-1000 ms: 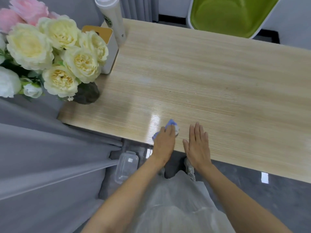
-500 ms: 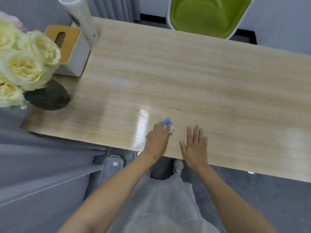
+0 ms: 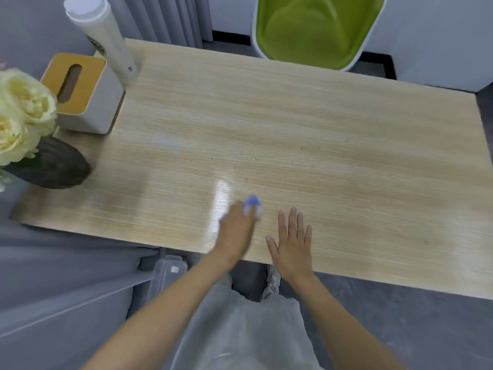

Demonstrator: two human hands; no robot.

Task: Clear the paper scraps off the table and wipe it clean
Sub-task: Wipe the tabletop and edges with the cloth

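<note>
Left hand (image 3: 234, 228) grips a blue cloth (image 3: 253, 206) near the table's (image 3: 333, 124) 6 o'clock edge. Right hand (image 3: 292, 241) lies flat and empty at the cloth's 3 o'clock. No scraps show, so this looks like the wiping step. The next move probably calls for even strokes toward 12 o'clock.

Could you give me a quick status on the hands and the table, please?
Left hand holds blue cloth against table, near edge. Right hand flat on table beside it. No scraps seen. Vase, tissue box far left.
</note>
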